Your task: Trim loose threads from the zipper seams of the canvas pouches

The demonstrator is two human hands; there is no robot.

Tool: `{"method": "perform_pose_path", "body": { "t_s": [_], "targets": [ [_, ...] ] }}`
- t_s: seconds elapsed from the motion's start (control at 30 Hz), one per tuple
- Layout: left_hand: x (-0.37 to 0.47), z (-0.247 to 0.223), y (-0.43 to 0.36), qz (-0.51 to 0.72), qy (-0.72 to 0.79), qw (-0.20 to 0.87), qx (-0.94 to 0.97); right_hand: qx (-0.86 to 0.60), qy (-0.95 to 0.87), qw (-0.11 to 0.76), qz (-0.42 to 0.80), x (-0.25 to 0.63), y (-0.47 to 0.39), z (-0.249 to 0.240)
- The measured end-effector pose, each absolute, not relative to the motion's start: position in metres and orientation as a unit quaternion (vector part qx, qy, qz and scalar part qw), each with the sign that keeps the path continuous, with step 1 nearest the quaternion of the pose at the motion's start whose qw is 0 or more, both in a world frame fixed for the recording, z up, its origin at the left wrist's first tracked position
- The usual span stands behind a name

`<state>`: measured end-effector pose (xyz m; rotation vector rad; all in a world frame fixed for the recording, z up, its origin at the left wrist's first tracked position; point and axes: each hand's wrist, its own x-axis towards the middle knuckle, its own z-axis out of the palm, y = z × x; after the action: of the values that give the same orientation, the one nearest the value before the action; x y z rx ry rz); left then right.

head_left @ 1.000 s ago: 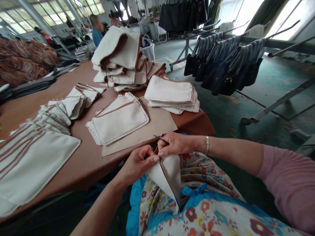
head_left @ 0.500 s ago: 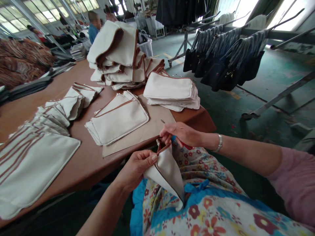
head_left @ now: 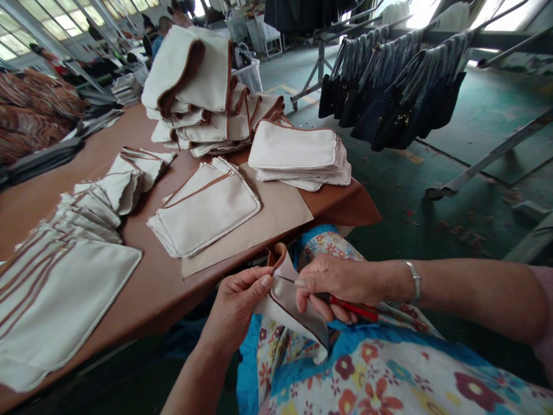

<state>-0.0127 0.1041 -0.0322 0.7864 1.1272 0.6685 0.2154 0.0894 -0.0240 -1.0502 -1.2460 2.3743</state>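
Note:
My left hand (head_left: 244, 302) pinches the brown-trimmed edge of a cream fabric pouch piece (head_left: 291, 305) between thumb and fingers. The piece hangs folded over my lap, its brown edge curling up above the pinch. Closed around a red-handled tool (head_left: 354, 308), my right hand (head_left: 330, 285) is just right of the fabric. A thin metal tip sticks out from its fingers and points left, close to the brown edge by my left thumb. Whether the tip touches the fabric I cannot tell, nor which kind of tool it is. Beneath lies a flowered apron (head_left: 358, 369) with blue trim.
On the brown-covered table (head_left: 168, 294) lie a short stack of cream pieces (head_left: 211, 210), another stack (head_left: 294, 147), a tall heap (head_left: 203, 80) and a fanned row (head_left: 73, 294). Dark bags (head_left: 397, 115) hang from a wheeled rack at the right. People are in the background.
My right hand has moved down and right, away from the top of the brown edge, and the tool now points left, with more of its red handle showing. My left hand keeps its pinch.

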Motion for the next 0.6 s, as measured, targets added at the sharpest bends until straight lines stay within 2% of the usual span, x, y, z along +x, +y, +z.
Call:
{"method": "perform_pose_path", "body": {
  "t_s": [0.33, 0.6],
  "targets": [
    [-0.019, -0.041, 0.097, 0.305, 0.525, 0.671, 0.424, -0.415, -0.521, 0.139, 0.733, 0.208, 0.088, -0.023],
    [-0.006, -0.025, 0.089, 0.309, 0.538, 0.674, 0.401, -0.456, -0.519, 0.129, 0.711, 0.204, 0.087, -0.021]
  ]
}}
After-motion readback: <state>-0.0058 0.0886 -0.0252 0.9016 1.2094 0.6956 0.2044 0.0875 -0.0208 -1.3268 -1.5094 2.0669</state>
